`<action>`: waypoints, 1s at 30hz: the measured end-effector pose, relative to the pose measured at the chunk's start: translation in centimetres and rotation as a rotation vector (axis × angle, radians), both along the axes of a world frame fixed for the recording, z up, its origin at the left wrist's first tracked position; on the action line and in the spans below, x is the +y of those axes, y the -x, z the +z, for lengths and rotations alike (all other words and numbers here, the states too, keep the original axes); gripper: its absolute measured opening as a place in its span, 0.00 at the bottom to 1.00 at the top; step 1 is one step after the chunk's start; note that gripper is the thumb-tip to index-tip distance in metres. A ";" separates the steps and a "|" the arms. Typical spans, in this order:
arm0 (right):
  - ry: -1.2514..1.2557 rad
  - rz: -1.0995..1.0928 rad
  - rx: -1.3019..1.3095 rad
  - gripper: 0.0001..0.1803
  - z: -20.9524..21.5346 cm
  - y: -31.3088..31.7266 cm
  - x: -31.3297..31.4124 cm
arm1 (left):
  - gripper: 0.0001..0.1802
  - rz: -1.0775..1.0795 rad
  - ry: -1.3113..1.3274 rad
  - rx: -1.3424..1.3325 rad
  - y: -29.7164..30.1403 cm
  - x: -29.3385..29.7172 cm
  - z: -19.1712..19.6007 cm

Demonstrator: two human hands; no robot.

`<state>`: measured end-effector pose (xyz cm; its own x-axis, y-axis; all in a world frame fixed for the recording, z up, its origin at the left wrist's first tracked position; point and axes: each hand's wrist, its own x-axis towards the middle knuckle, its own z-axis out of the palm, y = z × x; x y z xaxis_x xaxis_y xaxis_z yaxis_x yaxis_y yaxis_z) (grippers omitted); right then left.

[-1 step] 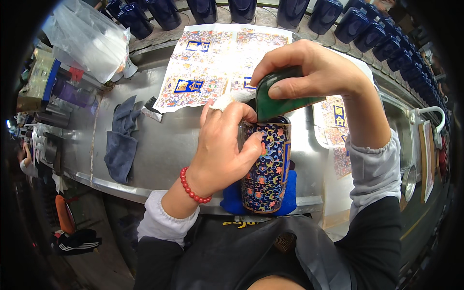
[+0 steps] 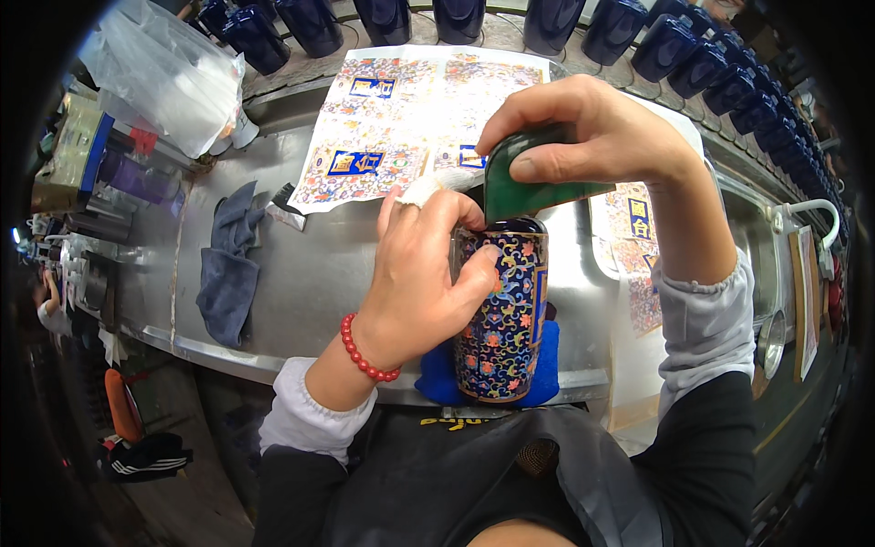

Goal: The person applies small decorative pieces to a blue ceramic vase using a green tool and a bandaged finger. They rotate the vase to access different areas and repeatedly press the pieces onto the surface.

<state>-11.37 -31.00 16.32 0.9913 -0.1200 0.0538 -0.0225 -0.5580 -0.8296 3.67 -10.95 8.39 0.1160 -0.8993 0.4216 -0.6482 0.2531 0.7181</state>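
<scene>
A dark blue bottle (image 2: 499,319) with a colourful floral pattern and gold edging lies along a blue cloth (image 2: 545,372) in front of me. My left hand (image 2: 421,273) grips it near its far end, thumb on the patterned side and fingers around the left. White wrapping (image 2: 425,190) covers part of one of its fingers. In my right hand (image 2: 592,137) is a flat green scraper (image 2: 538,196), pinched between thumb and fingers. The scraper's lower left corner is at the bottle's far end; whether it touches is hard to tell.
Printed floral sheets (image 2: 365,137) lie beyond my hands on the metal worktop (image 2: 301,301). A grey-blue cloth (image 2: 230,273) and a black brush (image 2: 284,202) rest to the left. Dark blue bottles (image 2: 615,32) line the curved far ledge. At right is a sink (image 2: 752,237).
</scene>
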 end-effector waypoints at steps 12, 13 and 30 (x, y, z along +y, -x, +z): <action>0.191 -0.598 -0.207 0.17 -3.7 7.6 6.7 | 0.07 0.010 -0.029 -0.027 0.0 -0.8 -0.3; 0.215 -0.572 -0.218 0.16 -4.0 7.9 7.3 | 0.07 0.019 -0.015 -0.025 0.0 -0.8 -0.4; 0.764 -0.490 -0.159 0.29 -5.8 5.5 12.4 | 0.06 0.062 0.064 0.132 0.1 -0.9 -2.4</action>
<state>-16.91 -18.64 10.54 0.8131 -0.4006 0.4223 -0.3185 -0.9135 -0.2532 3.53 -11.84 5.96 0.2289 -0.8604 0.4554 -0.5652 0.2634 0.7817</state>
